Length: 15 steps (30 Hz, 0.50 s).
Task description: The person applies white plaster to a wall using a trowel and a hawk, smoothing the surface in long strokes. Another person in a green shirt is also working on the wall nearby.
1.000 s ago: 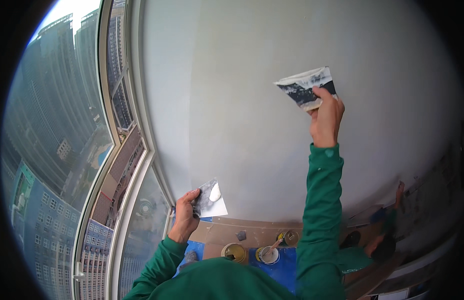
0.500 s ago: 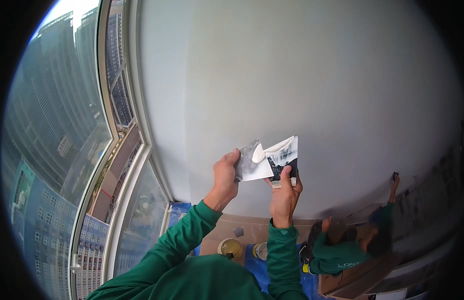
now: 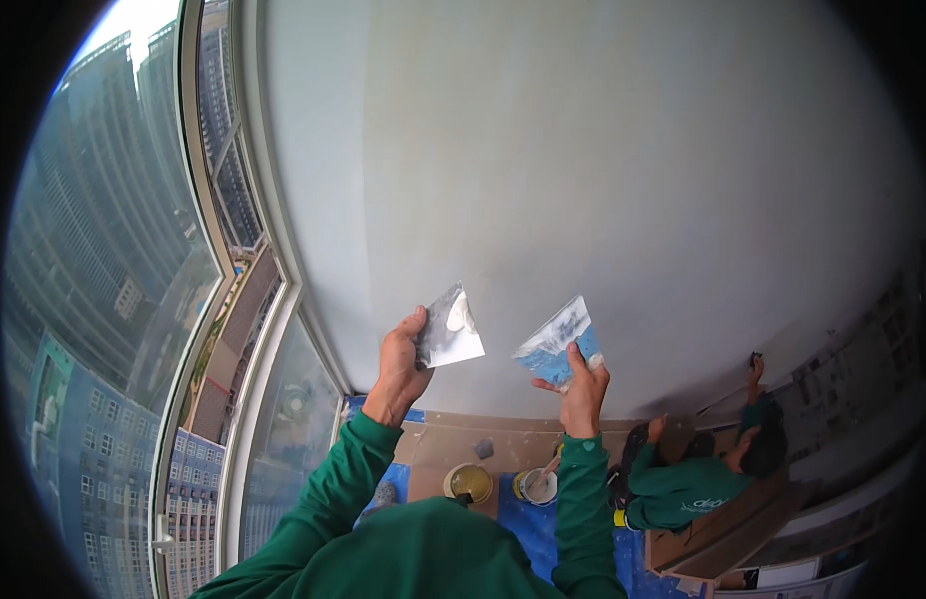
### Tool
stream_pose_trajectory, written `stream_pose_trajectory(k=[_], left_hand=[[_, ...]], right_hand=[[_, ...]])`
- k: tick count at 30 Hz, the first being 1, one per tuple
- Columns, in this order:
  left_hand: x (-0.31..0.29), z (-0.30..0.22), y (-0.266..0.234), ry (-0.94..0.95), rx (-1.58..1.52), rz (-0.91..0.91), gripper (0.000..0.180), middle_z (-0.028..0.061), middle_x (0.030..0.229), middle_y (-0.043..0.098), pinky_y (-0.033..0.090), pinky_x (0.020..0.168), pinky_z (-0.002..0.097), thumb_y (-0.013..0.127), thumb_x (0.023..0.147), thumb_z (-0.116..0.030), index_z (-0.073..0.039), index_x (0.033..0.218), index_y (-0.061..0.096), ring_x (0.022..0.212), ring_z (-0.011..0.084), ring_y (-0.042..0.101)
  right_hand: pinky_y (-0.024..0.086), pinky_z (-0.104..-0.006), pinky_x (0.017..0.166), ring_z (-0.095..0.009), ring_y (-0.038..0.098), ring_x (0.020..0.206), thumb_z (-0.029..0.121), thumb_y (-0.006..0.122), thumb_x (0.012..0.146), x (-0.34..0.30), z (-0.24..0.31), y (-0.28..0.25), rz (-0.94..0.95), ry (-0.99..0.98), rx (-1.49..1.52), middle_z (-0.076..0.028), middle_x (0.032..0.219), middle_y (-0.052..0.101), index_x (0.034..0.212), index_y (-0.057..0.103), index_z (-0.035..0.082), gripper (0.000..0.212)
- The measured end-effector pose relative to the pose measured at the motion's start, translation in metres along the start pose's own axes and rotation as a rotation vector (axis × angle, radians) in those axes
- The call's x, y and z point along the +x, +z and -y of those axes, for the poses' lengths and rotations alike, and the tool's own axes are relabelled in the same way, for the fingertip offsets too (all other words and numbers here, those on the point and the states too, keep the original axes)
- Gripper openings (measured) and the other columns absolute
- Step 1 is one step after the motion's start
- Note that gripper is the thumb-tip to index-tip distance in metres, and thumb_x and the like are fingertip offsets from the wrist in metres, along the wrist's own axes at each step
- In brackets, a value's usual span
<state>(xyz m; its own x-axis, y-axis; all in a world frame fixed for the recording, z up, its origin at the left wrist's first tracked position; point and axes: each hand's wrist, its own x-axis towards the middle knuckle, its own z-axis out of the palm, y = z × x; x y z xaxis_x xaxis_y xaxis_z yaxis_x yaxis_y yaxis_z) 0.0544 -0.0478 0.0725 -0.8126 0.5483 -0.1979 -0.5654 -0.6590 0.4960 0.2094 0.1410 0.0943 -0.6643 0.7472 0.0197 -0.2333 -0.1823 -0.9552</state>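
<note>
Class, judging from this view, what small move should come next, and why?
Perhaps bring the blue-marked blade in the right hand across to the white dab on the plate in the left hand: the two tools are apart, and the dab looks ready to scoop.

2 scrapers (image 3: 446,344) (image 3: 561,339), 2 open buckets (image 3: 447,483) (image 3: 519,487), and 1 co-worker (image 3: 683,489) visible.

kinda blotchy grey-and-white scraper (image 3: 445,334), blue scraper (image 3: 555,359) all streaky white, deep green sleeves (image 3: 345,474), pale greyish wall (image 3: 583,180), blue sheeting (image 3: 531,521)
</note>
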Motion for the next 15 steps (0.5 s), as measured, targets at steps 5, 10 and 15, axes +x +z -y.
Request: stream_pose_trajectory(k=[5,10,15], left_hand=[[-0.017,0.041,-0.010,-0.255,-0.065,0.057,0.030,0.0101,0.106,0.065,0.051,0.088,0.0352,0.052,0.099,-0.024,0.002,0.112,0.058,0.094,0.0201,0.064],[-0.042,0.045,0.001,-0.040,0.133,-0.072,0.027,0.0077,0.097,0.065,0.053,0.076,0.0310,0.061,0.096,-0.022,0.002,0.109,0.057,0.085,0.0155,0.064],[-0.073,-0.008,-0.002,0.054,0.110,-0.077,0.023,0.0057,0.092,0.065,0.055,0.072,0.0303,0.062,0.095,-0.021,-0.002,0.106,0.058,0.078,0.0148,0.065]], right_hand=[[0.046,-0.0260,0.046,-0.015,0.067,0.074,0.023,0.060,0.092,0.012,-0.044,-0.015,0.415,0.545,0.610,-0.002,0.091,0.068,0.113,0.061,0.008,0.026],[0.053,-0.0380,0.069,-0.019,0.064,0.093,0.018,0.063,0.089,0.023,-0.085,0.018,0.130,0.491,0.448,-0.007,0.098,0.064,0.105,0.061,0.008,0.019],[0.053,-0.0407,0.069,-0.023,0.065,0.092,0.013,0.065,0.085,0.049,-0.097,0.020,-0.119,0.296,0.329,-0.008,0.099,0.063,0.107,0.059,0.006,0.024]])
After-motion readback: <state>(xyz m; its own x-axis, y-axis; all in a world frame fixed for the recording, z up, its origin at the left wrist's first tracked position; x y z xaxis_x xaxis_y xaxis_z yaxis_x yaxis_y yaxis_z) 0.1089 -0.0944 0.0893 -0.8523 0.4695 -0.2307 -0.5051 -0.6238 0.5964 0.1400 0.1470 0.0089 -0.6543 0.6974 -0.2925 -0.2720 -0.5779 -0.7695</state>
